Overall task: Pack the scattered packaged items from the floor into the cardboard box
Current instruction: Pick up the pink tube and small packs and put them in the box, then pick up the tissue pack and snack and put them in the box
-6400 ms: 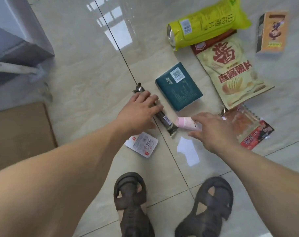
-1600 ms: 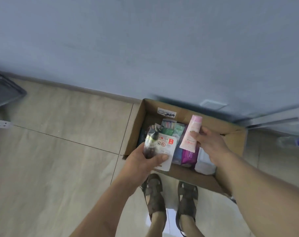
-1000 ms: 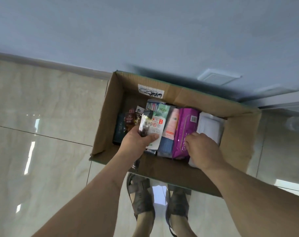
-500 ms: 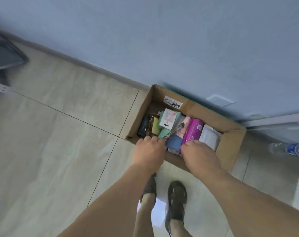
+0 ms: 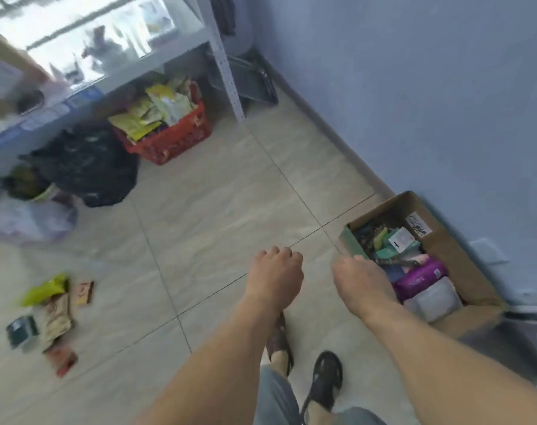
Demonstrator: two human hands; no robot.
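Note:
The cardboard box (image 5: 455,251) stands against the blue wall at the right, filled with several packs, among them a purple pack (image 5: 420,277) and a white-labelled sachet (image 5: 400,239). My left hand (image 5: 276,277) hangs over the floor left of the box, fingers loosely curled and holding nothing. My right hand (image 5: 360,283) hovers at the box's near left corner, also holding nothing. Far left on the floor lie a yellow-green bag (image 5: 43,291), a beige chips bag (image 5: 55,317), a teal pack (image 5: 20,329), an orange carton (image 5: 84,292) and a red packet (image 5: 61,360).
A red basket (image 5: 172,139) of snack bags and a black rubbish bag (image 5: 89,167) sit under a grey metal shelf (image 5: 227,72) at the back. A pale plastic bag (image 5: 24,216) lies at the left. My sandalled feet (image 5: 325,381) stand below.
Both hands have let go of their items and come out of the box. The view has swung left, so the box now sits at the right and the scattered items show.

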